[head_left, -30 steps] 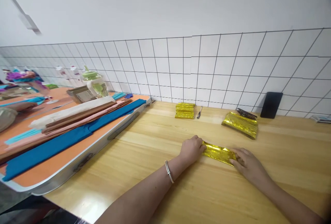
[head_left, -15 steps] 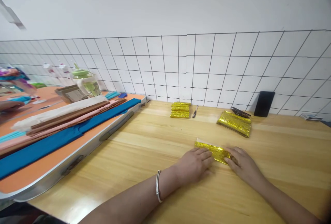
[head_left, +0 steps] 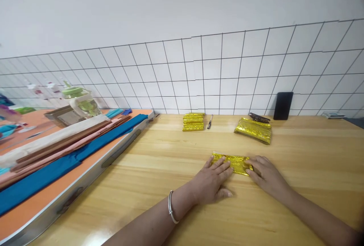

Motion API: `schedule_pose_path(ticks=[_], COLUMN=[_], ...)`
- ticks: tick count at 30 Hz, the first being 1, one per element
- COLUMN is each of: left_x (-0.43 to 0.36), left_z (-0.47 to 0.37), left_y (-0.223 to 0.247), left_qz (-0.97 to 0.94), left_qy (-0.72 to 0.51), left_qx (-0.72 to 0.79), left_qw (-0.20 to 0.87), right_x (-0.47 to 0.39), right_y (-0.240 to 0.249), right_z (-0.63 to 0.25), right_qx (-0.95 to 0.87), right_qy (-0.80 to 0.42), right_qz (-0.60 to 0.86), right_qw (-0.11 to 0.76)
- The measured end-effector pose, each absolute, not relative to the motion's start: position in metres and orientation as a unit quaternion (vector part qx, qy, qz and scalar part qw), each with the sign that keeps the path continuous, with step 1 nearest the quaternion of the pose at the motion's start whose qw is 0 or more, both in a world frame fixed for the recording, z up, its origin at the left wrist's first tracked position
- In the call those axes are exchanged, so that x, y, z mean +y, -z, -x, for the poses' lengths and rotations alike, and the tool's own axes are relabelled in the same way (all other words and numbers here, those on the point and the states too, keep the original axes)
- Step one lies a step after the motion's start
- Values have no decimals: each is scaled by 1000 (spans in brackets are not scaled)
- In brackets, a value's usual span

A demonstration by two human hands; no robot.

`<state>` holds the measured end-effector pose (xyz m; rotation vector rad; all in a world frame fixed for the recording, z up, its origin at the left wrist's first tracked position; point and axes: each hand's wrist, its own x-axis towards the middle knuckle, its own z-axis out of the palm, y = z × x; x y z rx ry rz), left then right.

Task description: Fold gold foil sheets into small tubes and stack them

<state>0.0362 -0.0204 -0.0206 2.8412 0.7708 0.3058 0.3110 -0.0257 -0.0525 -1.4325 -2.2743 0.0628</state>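
Note:
A folded piece of shiny gold crepe paper (head_left: pixel 239 165) lies flat on the wooden table. My left hand (head_left: pixel 214 179), a silver bangle on its wrist, rests palm down with fingers spread over the paper's left part. At the right end, my right hand (head_left: pixel 263 172) has its thumb and fingers closed on the paper's edge; part of that edge is hidden under the fingers. Farther back sits a stack of folded gold strips (head_left: pixel 193 122), and to the right a larger gold bundle (head_left: pixel 253 130).
A pen (head_left: pixel 210 122) lies beside the strips. Behind the bundle are a dark patterned object (head_left: pixel 259 118) and a black phone-like slab (head_left: pixel 283 105) leaning on the tiled wall. On the left, an orange-topped table (head_left: pixel 98 164) carries folded coloured paper, a box and a green-lidded bottle (head_left: pixel 82 102).
My left hand has spread its fingers and flattened onto the gold paper. My right hand keeps its hold at the right end. The camera view has turned slightly.

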Motion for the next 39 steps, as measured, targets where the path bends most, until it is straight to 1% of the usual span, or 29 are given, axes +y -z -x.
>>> schedule_pose_path(ticks=[7, 13, 19, 26, 33, 39], left_x=[-15, -12, -13, -9, -7, -13], left_z=[-38, -39, -40, -40, -40, -38], left_y=[24, 26, 27, 28, 29, 20], left_qz=[-955, -954, -954, -957, -960, -952], left_qy=[-95, -96, -114, -100, -91, -130], left_qx=[267, 269, 266, 261, 255, 264], left_qw=[86, 95, 79, 73, 69, 79], right_x=[-29, -29, -27, -34, -43, -43], right_y=[51, 52, 53, 41, 39, 38], right_z=[-311, -312, -313, -306, -298, -300], right_qx=[-830, -826, -825, -828, -879, -896], right_qy=[5, 5, -5, 16, 32, 8], right_qz=[516, 520, 519, 513, 435, 397], right_qw=[212, 216, 223, 226, 192, 199])
